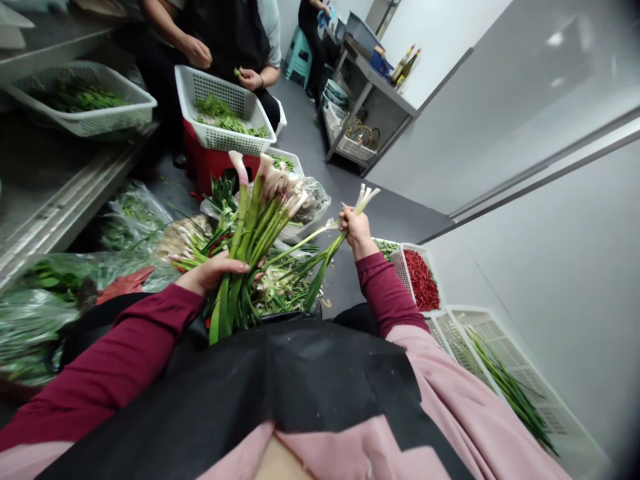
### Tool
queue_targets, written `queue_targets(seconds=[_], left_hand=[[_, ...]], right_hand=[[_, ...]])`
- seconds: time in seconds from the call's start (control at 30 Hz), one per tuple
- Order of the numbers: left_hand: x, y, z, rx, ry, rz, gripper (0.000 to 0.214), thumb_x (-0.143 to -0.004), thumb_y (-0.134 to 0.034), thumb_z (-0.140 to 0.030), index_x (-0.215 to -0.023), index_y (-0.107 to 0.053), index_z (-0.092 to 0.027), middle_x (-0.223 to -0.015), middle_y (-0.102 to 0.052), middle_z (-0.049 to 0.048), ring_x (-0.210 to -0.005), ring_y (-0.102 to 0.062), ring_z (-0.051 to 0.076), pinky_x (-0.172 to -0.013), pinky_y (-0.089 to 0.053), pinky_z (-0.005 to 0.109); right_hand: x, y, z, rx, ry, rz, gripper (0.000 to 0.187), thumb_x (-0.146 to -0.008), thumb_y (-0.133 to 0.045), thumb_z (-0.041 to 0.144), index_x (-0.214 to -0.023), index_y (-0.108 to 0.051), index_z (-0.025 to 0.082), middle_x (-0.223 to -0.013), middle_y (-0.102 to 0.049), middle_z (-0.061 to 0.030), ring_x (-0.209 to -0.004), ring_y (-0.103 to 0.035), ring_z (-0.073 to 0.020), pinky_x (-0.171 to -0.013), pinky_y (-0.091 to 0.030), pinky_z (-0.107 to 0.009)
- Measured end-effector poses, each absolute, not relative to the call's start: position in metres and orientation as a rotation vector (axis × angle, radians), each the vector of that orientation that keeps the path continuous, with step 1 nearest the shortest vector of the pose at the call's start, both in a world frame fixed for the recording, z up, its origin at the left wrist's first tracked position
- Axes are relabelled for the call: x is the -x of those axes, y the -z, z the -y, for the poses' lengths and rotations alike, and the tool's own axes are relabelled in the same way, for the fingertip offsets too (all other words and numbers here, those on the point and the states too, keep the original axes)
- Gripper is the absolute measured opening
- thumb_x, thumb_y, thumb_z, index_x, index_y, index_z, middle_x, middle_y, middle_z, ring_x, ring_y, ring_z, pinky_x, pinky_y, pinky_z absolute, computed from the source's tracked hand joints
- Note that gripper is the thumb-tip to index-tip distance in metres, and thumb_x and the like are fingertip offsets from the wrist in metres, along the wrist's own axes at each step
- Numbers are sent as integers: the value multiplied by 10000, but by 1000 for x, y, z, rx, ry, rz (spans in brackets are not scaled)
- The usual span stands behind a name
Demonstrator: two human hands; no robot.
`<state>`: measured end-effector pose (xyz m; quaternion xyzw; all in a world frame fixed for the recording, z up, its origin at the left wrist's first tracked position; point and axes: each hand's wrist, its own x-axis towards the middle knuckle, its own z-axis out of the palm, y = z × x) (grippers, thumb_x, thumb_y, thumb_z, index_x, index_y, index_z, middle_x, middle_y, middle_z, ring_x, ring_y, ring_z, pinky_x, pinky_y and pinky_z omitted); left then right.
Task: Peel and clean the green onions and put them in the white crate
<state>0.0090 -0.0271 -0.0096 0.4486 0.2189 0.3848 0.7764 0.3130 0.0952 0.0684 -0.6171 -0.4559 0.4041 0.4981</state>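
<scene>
My left hand [223, 270] is wrapped round a thick bunch of green garlic [257, 217], its white and purplish bulb ends up and its leaves hanging down over my lap. To the right, my right hand [356, 227] grips a few thinner green garlic stalks [327, 252] just below their white ends. Their leaves slant down left toward the bunch. Below and between my hands lies a pile of trimmings [285, 290]. Beyond my left wrist rests another bundle of green garlic [187, 240] with roots on.
A co-worker [220, 33] sits opposite behind a white basket of greens [183, 87] on a red stool [197, 157]. Bagged greens [40, 320] lie at left under a steel shelf [75, 200]. At right stand baskets of red chillies [423, 280] and long green stalks [515, 387].
</scene>
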Motion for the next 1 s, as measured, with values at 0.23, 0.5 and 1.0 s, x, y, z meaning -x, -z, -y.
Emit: queue_targets(seconds=[0.23, 0.5, 1.0], left_hand=[[-2, 16, 25, -711, -694, -426, 553, -592, -708, -284, -1090, -566, -88, -695, -631, 86, -647, -579, 199, -587, -468, 289], [1, 10, 30, -662, -741, -499, 545, -587, -704, -263, -1092, -583, -95, -706, -648, 91, -666, -594, 208, -586, -471, 279], [-17, 17, 15, -626, -742, -503, 436, -585, -645, -211, -993, -629, -59, -766, -698, 130, -669, -650, 237, -587, -527, 320]], right_hand=[[-377, -68, -122, 1602, -631, 690, 75, -864, -485, 181, -808, -435, 180, -462, -408, 113, -337, -306, -21, -369, -284, -157], [-358, -29, -76, 1689, -1421, 1460, 214, -650, -736, 233, -795, -654, 99, -601, -636, -19, -360, -391, -40, -339, -303, -193], [-260, -35, -61, 1238, -1455, 994, 376, -712, -688, 474, -671, -477, 166, -556, -470, 52, -411, -369, -36, -393, -307, -187]])
